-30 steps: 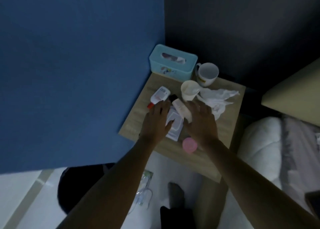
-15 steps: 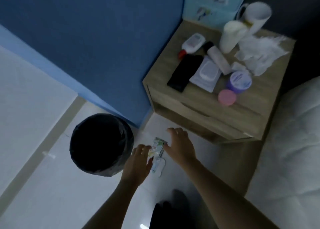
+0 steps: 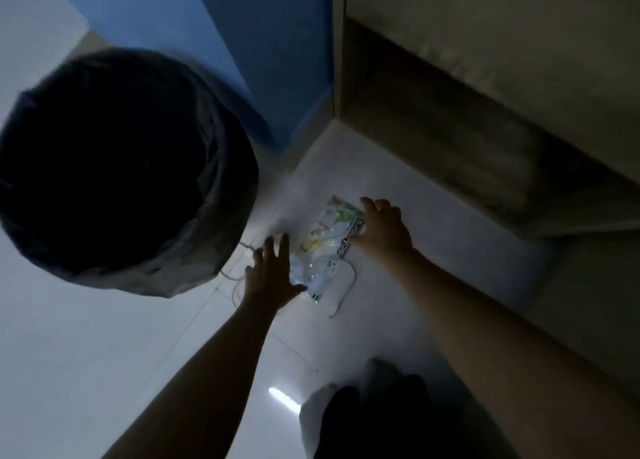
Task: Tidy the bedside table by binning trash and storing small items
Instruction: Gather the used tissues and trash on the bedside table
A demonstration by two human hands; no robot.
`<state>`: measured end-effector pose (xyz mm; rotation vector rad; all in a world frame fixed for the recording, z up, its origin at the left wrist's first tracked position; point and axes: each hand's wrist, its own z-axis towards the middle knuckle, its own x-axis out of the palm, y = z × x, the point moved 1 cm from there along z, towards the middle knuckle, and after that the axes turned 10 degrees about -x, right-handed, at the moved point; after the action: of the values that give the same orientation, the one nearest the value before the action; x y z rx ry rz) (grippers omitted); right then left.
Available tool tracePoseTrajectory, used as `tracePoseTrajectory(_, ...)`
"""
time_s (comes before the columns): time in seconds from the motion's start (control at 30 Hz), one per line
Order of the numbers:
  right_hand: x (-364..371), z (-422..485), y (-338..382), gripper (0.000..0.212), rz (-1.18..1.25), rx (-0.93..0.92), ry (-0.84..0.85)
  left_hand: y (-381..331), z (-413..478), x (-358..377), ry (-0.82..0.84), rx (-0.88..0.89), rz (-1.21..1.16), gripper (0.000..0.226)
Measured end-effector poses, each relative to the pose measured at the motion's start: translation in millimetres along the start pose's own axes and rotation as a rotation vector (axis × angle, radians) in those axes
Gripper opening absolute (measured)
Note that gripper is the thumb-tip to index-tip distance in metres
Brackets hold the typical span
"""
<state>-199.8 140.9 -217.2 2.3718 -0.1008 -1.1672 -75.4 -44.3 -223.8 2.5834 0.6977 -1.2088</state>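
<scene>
A clear plastic wrapper [image 3: 327, 243] with green and yellow print lies flat on the white floor, with a thin white cord [image 3: 348, 287] looping beside it. My left hand [image 3: 270, 275] rests at its lower left edge, fingers spread. My right hand [image 3: 382, 228] touches its upper right edge, fingers apart. Neither hand has lifted it. A round bin [image 3: 121, 167] lined with a black bag stands just left of the wrapper. The bedside table's wooden front [image 3: 450, 112] rises at the upper right; its top is out of view.
A blue wall [image 3: 263, 42] runs behind the bin. A bed side [image 3: 588, 302] borders the floor at right. My dark-clothed leg and white sock [image 3: 363, 417] sit at the bottom.
The view has dropped from the tabletop to the floor. Both hands have come down from the table items to the wrapper on the floor and now touch its edges.
</scene>
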Motion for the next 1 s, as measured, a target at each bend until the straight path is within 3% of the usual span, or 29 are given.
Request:
tracePoseTrajectory(0.2, 33.6, 19.9, 3.2, 0.083, -0.109, -0.06, -0.14, -8.2, 17.3, 21.8, -0.104, -0.013, -0.11, 0.1)
tracePoseTrajectory(0.37, 38.1, 31.8, -1.8, 0.085, -0.021, 0.013, 0.036, -10.6, 22.0, 22.7, -0.145, -0.036, -0.224, 0.068)
tracePoseTrajectory(0.53, 19.1, 13.1, -18.6, 0.03, 0.093, -0.024, 0.161, -1.8, 28.1, 13.6, -0.178, -0.071, -0.429, 0.055)
tracePoseTrajectory(0.7, 5.5, -11.9, -5.6, 0.01, 0.586, 0.164, 0.249, -13.2, 18.4, 3.9, -0.151, 0.004, -0.355, 0.009)
tracePoseTrajectory(0.83, -24.2, -37.8, 16.7, 0.022, 0.878, 0.219, 0.213, -20.4, -2.0, -4.8, -0.135, 0.041, -0.192, 0.016)
tracePoseTrajectory(0.9, -46.6, -58.1, 24.9, 0.021, 0.892, 0.231, 0.164, -19.7, -28.5, -27.8, -0.176, 0.022, -0.227, 0.032)
tracePoseTrajectory(1.0, -99.1, -98.6, 41.8, 0.044, 0.829, 0.191, 0.176, -29.1, -81.9, -83.2, -0.185, 0.012, -0.366, 0.042)
